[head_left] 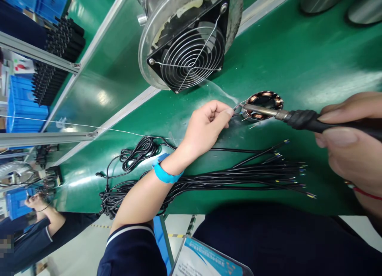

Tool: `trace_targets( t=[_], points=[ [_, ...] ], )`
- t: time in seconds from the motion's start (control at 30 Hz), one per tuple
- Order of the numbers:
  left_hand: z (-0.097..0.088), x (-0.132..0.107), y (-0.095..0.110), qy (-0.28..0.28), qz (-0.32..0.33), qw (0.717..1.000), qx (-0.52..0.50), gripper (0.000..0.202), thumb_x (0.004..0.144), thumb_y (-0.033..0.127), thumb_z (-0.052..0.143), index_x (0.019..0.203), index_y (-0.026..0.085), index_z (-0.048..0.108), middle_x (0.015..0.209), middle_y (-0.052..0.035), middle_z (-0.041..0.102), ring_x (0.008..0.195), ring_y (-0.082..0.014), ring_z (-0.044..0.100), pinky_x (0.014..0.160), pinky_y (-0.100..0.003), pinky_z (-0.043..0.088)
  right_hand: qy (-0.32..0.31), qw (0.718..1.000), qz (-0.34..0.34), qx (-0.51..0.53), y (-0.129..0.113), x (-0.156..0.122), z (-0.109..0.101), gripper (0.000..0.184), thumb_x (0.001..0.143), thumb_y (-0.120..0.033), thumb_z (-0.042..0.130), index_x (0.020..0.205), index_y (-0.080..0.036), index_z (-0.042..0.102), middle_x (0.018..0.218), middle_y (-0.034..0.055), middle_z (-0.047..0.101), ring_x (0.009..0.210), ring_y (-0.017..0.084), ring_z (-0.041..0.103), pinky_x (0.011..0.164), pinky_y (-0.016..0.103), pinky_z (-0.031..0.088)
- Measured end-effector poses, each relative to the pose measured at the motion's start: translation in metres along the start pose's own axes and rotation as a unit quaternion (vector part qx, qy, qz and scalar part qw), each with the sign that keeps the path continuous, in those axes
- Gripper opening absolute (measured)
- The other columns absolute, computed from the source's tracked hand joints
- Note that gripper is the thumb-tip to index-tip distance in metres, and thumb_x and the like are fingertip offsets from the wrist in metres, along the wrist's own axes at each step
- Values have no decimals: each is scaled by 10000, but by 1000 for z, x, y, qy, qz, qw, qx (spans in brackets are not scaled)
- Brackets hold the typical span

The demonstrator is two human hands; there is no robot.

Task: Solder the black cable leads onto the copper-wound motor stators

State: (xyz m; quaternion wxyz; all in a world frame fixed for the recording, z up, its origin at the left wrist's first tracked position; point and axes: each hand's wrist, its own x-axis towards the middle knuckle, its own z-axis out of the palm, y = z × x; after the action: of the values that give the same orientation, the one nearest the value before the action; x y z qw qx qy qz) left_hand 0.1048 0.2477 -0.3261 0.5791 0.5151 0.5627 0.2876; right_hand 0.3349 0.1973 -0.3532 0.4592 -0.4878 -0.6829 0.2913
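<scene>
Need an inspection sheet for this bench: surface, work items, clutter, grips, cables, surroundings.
Surface: green table, shiny with glare.
Work items: coil ring on the table; soldering iron, tip at the ring's left edge; smoke between there and the fan.
Clutter: two grey cylinders, picture's top right.
Grips: left hand pinches thin wire beside the ring; right hand holds the soldering iron.
Cables: black cables bunched under the left forearm, coloured wire ends showing.
Surroundings: blue bins and a co-worker's hand at left.
</scene>
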Motion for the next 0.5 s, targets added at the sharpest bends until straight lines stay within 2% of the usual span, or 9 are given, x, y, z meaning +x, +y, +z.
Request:
trace_targets(
  t=[0.07, 0.13, 0.2, 0.4, 0.5],
  points=[
    [0, 0, 0, 0, 0, 1000, -1, 211, 923, 154, 595, 717, 168, 553, 591, 60, 509, 569, -47, 488, 590, -185, 397, -7, 1000, 20, 3, -5, 0, 1, 252, 964, -514, 602, 959, -275, 683, 664, 23, 559, 545, 121, 503, 459, 336, 307],
    [0, 0, 0, 0, 2, 1000, -3, 210, 919, 156, 598, 715, 171, 550, 585, 61, 506, 559, -50, 479, 585, -190, 393, 12, 997, 77, 4, -13, -1, 3, 288, 954, -546, 613, 943, -266, 682, 698, 35, 557, 594, 137, 509, 499, 364, 307],
    [0, 0, -1, -1, 3, 1000, -4, 206, 917, 163, 598, 718, 174, 550, 584, 61, 506, 557, -55, 476, 587, -197, 393, 30, 994, 103, 3, -18, -3, 4, 326, 940, -581, 623, 930, -260, 681, 725, 35, 556, 629, 137, 509, 528, 378, 307],
    [0, 0, -1, -2, 0, 1000, 0, 199, 924, 179, 592, 729, 175, 552, 590, 58, 514, 566, -57, 483, 583, -194, 395, 5, 998, 65, -13, -9, -2, 0, 323, 949, -574, 608, 946, -261, 689, 689, 26, 570, 580, 123, 516, 489, 352, 324],
    [0, 0, -1, -3, 7, 1000, -4, 206, 923, 164, 590, 723, 173, 545, 586, 60, 508, 565, -55, 487, 595, -193, 403, 14, 999, 48, -7, -8, 0, 1, 348, 937, -593, 616, 912, -254, 692, 657, 23, 567, 563, 118, 513, 486, 347, 322]
  ],
)
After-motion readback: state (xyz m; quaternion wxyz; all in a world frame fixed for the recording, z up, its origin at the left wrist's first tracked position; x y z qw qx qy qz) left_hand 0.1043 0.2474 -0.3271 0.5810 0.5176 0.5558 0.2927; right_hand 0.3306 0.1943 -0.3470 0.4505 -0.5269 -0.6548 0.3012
